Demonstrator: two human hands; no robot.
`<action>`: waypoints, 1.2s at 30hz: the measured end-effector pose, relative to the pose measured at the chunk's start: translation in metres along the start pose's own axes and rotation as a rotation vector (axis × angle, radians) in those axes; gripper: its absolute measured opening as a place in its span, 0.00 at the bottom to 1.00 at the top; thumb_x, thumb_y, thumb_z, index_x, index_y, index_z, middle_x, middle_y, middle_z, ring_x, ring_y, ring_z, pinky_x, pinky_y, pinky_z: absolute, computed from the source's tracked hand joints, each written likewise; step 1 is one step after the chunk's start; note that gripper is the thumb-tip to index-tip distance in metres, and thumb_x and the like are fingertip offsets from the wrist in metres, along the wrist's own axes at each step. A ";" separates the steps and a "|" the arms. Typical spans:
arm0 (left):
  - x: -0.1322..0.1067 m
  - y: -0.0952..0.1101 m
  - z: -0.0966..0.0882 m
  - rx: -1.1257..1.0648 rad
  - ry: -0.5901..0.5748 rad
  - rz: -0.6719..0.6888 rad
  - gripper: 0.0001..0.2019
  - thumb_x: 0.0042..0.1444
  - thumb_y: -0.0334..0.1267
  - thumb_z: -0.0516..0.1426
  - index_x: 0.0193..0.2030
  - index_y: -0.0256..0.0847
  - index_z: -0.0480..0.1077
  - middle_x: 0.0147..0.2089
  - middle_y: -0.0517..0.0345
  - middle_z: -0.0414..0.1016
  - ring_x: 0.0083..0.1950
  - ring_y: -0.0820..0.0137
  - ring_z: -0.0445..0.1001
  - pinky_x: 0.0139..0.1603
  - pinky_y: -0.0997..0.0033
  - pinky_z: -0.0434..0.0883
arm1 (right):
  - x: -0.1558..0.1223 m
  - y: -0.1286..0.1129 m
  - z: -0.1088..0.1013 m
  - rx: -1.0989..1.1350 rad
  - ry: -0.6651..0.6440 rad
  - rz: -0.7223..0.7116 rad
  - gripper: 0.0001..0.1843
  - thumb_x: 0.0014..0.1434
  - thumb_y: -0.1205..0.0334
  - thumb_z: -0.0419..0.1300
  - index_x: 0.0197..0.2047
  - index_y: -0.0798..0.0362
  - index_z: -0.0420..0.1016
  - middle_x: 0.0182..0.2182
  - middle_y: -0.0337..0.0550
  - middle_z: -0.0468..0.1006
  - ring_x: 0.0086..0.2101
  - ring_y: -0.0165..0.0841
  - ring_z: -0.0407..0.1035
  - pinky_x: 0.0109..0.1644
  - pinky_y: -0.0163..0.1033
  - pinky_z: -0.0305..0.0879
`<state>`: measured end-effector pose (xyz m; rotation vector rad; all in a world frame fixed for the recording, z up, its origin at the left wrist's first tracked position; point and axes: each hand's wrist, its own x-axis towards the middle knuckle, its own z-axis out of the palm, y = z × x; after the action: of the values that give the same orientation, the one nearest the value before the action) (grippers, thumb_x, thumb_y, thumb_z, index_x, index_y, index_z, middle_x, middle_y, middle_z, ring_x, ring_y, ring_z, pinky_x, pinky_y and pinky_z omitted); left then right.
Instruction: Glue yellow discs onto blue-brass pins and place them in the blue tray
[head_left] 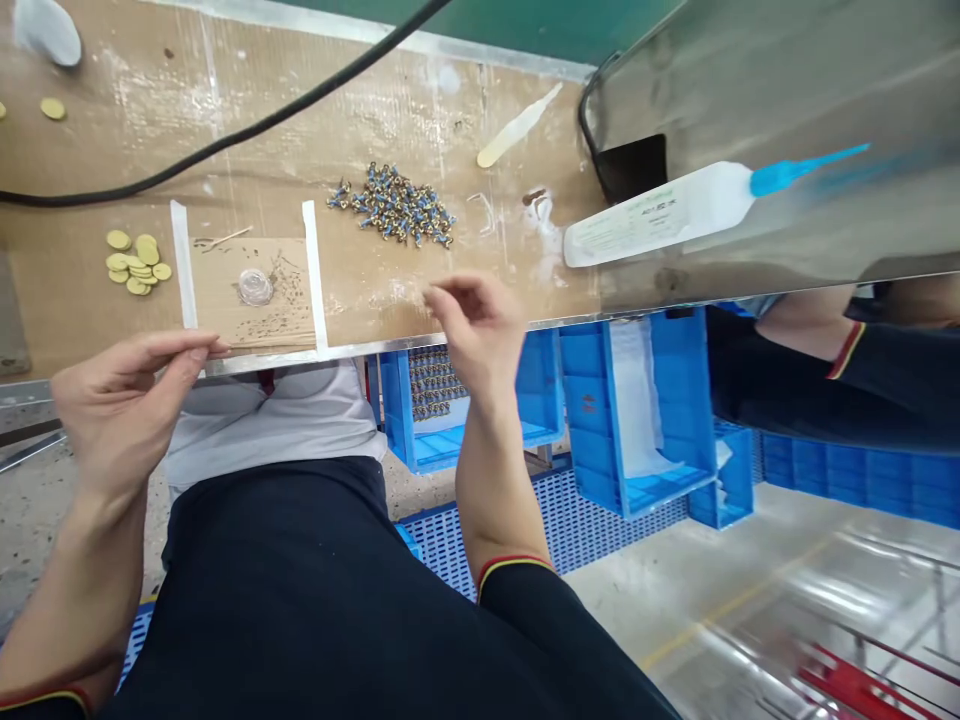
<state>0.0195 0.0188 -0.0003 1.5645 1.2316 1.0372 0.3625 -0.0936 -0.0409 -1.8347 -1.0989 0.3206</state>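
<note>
At the bench's front edge, my left hand (131, 400) has thumb and forefinger pinched together beside a cardboard pad (289, 260); whatever lies between the tips is too small to name. On that pad sit a clear round blob (255, 287) and a thin wooden stick (229, 238). My right hand (484, 330) hovers over the front edge, thumb and fingers drawn together, their contents hidden. Beyond it lies a heap of small blue and brass metal parts (405, 208). Several yellow discs (136, 262) are piled left of the pad.
A white bottle with a blue nozzle (660, 215) lies on the right, near a pale tapered nozzle (517, 128). A black cable (292, 105) crosses the bench. Below the edge stand blue crates (592, 420), one holding rows of small parts (435, 382). Another person's arm (806, 325) shows at right.
</note>
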 end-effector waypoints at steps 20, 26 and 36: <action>0.040 -0.045 -0.048 0.573 0.067 0.148 0.10 0.78 0.44 0.64 0.57 0.52 0.88 0.54 0.57 0.91 0.50 0.61 0.87 0.57 0.58 0.81 | 0.101 -0.003 0.059 -0.561 -0.426 -0.560 0.15 0.81 0.61 0.59 0.44 0.45 0.87 0.53 0.52 0.87 0.54 0.49 0.77 0.56 0.57 0.78; 0.059 -0.041 -0.036 0.835 -0.048 0.066 0.11 0.78 0.46 0.66 0.60 0.48 0.86 0.59 0.51 0.88 0.61 0.54 0.83 0.64 0.54 0.76 | 0.062 -0.006 0.043 -0.384 -0.374 -0.480 0.13 0.81 0.59 0.61 0.47 0.43 0.89 0.54 0.49 0.90 0.53 0.46 0.80 0.59 0.56 0.78; 0.061 -0.047 -0.044 0.834 -0.062 0.173 0.10 0.75 0.45 0.65 0.56 0.47 0.86 0.56 0.50 0.89 0.57 0.53 0.82 0.60 0.53 0.75 | 0.069 -0.007 0.060 -0.244 -0.187 -0.099 0.09 0.75 0.57 0.62 0.47 0.45 0.86 0.40 0.42 0.90 0.43 0.42 0.84 0.59 0.52 0.80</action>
<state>-0.0245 0.0909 -0.0277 2.3401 1.6141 0.5739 0.3603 -0.0027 -0.0515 -1.9848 -1.4046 0.3166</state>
